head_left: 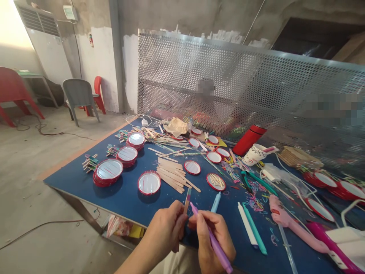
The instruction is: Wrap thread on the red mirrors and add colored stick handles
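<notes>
My left hand (172,220) is closed around a wooden craft stick (187,201), whose upper end carries green and purple bands of colour. In my right hand (212,238) is a purple marker (215,245), its tip pointing up and left, close beside the stick. A light blue marker (216,202) shows just beyond my right fingers; I cannot tell whether they touch it. Ahead of my hands lies a spread of plain craft sticks (171,173). A red-rimmed round disc (149,182) sits left of them, and another disc (216,182) holds short stick pieces.
Stacked red-rimmed discs (108,171) line the blue table's (119,207) left side. To the right are white and teal markers (255,232), a pink glue gun (293,224), pliers (261,182), colourful rubber bands, a paper cup (255,154) and a red bottle (249,140). A perforated metal panel (242,76) stands behind.
</notes>
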A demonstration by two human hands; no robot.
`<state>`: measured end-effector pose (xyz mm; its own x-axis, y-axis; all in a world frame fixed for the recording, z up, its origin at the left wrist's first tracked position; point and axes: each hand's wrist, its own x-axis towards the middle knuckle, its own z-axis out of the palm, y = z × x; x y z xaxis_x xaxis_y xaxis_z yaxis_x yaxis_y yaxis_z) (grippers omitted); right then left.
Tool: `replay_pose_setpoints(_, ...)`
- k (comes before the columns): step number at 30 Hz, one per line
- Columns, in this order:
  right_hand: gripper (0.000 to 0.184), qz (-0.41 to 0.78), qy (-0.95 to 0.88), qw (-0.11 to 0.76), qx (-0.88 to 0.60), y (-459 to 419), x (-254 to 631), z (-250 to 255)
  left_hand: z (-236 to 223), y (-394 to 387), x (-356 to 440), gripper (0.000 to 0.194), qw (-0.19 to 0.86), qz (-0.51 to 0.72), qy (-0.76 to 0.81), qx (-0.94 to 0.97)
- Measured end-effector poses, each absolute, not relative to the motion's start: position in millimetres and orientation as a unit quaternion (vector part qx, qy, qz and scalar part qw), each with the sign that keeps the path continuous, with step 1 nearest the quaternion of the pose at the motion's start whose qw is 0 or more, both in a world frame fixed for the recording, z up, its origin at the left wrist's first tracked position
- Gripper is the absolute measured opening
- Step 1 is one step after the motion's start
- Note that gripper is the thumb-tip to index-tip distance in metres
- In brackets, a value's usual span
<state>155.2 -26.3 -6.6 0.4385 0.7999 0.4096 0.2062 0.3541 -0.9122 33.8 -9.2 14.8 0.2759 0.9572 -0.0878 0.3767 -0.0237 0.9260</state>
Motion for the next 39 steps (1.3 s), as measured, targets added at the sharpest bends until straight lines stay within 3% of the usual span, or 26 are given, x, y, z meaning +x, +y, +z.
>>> replay_pose_setpoints(6,0.020,0.214,-0.495,0.669,-0.512,-25,156,-10,12,-9,32,0.022,0.483,0.324,0.508,0.635)
replay_pose_setpoints(11,0.016,0.137,-0.535,0.658,-0.512,-20,170,-14,9,-7,29,0.019,0.526,0.334,0.478,0.619)
replay_pose_setpoints(18,0.022,-0.087,-0.681,0.502,-0.526,-4,239,-4,9,-4,25,0.013,0.563,0.362,0.438,0.599)
replay_pose_setpoints(24,0.042,-0.242,-0.735,0.274,-0.572,10,285,-20,5,-1,25,0.010,0.554,0.358,0.436,0.612)
replay_pose_setpoints(28,0.050,-0.274,-0.707,0.174,-0.628,6,291,-21,2,1,26,0.012,0.551,0.343,0.439,0.621)
replay_pose_setpoints(33,0.032,-0.250,-0.577,0.115,-0.769,-4,304,-17,3,1,27,0.018,0.531,0.336,0.448,0.636)
replay_pose_setpoints(39,0.024,-0.195,-0.576,0.128,-0.783,9,326,-29,7,2,28,0.020,0.519,0.333,0.456,0.642)
